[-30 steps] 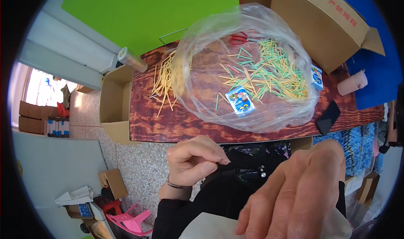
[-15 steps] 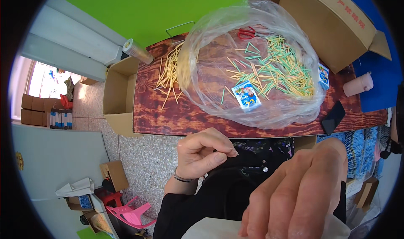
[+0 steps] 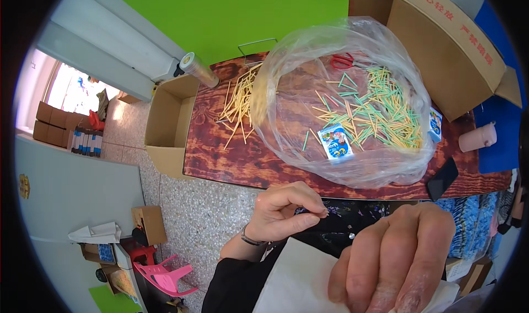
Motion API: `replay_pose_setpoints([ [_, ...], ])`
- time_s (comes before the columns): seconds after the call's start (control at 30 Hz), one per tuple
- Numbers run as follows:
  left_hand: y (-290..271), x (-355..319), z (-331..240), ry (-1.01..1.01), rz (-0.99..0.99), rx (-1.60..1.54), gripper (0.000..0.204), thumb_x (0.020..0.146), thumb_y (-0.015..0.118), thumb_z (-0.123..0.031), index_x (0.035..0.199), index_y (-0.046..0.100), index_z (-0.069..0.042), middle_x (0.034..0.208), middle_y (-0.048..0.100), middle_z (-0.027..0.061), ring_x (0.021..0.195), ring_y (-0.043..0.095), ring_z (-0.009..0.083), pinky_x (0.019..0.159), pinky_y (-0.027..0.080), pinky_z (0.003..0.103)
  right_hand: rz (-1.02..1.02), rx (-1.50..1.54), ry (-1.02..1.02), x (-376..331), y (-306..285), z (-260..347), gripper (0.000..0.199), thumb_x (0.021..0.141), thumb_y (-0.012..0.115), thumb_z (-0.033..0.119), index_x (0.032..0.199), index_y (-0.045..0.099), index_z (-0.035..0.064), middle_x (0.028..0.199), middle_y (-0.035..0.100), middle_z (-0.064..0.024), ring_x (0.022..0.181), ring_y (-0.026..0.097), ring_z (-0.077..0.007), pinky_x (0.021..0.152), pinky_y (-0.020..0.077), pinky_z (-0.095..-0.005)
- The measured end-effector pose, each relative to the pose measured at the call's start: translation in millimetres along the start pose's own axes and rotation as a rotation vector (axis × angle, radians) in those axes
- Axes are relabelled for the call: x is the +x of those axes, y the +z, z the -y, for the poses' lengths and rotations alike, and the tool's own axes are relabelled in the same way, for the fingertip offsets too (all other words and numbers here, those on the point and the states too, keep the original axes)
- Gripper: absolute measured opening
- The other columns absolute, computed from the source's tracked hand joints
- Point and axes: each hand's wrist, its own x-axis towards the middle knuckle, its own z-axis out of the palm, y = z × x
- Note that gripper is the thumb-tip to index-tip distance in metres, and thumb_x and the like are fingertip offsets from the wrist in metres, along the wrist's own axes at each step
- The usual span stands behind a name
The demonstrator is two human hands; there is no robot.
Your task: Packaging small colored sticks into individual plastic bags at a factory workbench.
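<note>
Above my lap, just off the near table edge, my left hand (image 3: 289, 212) is curled, its thumb and forefinger brought together. Whatever may be between those fingertips is too small to make out. My right hand (image 3: 394, 260) is very close to the camera, its fingers bent over a white sheet like paper or tissue (image 3: 295, 280) and gripping it. On the table, a clear plastic bag (image 3: 281, 125) spreads wide, with many short yellow and green sticks (image 3: 386, 117) lying on or in it. A small blue and white packet (image 3: 334, 142) rests at its near side.
Red-handled scissors (image 3: 343, 61) lie at the bag's far side. Longer yellow sticks (image 3: 238, 103) and a clear cylinder (image 3: 198, 70) are on the left. A black phone (image 3: 442, 179), a pink cup (image 3: 477, 137) and a large cardboard box (image 3: 452, 48) stand on the right.
The view has shifted, so the table sits lower and further right. More of the white sheet shows beside my right hand. My left hand keeps its curled shape.
</note>
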Motion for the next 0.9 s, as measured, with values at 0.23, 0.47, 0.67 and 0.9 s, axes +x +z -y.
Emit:
replay_pose_setpoints([
  [0.23, -8.1, 0.1, -3.0, -0.033, -0.085, -0.002, 0.016, 0.085, 0.064, 0.008, 0.100, 0.064, 0.005, 0.096, 0.064, 0.0139, 0.089, 0.064, 0.0210, 0.079, 0.053, 0.031, 0.400, -0.491, -0.011, 5.5, -61.9, 3.2, 0.017, 0.087, 0.068, 0.015, 0.084, 0.069, -0.0017, 0.090, 0.061, -0.0148, 0.072, 0.061, -0.0276, 0.074, 0.0474, -0.0395],
  [0.47, -6.1, -1.6, 4.2, -0.017, -0.082, 0.005, 0.016, 0.082, 0.065, 0.007, 0.098, 0.064, 0.005, 0.096, 0.064, 0.0166, 0.088, 0.064, 0.0226, 0.079, 0.053, 0.033, 0.525, -0.419, 0.112, 21.3, -43.6, 29.5, 0.008, 0.088, 0.066, 0.010, 0.085, 0.067, 0.0026, 0.081, 0.067, -0.0146, 0.070, 0.060, -0.0219, 0.064, 0.0496, -0.0312],
  [0.67, -0.6, -2.2, 4.2, -0.061, -0.090, -0.017, 0.016, 0.083, 0.065, 0.007, 0.099, 0.065, 0.005, 0.095, 0.065, 0.0161, 0.088, 0.064, 0.0227, 0.079, 0.053, 0.033, 0.430, -0.340, -0.094, 13.2, -30.2, 20.7, 0.005, 0.084, 0.071, 0.007, 0.080, 0.071, 0.0039, 0.087, 0.066, -0.0140, 0.063, 0.057, -0.0161, 0.055, 0.0442, -0.0265],
  [0.9, 2.2, 3.3, 4.8, -0.079, -0.086, 0.031, 0.013, 0.083, 0.068, 0.001, 0.095, 0.064, 0.004, 0.090, 0.064, 0.0160, 0.084, 0.065, 0.0243, 0.075, 0.053, 0.035, 0.378, -0.159, -0.257, -4.2, -34.9, 11.0, 0.004, 0.080, 0.075, 0.003, 0.084, 0.073, 0.0040, 0.093, 0.063, -0.0168, 0.077, 0.059, -0.0199, 0.060, 0.0472, -0.0227],
])
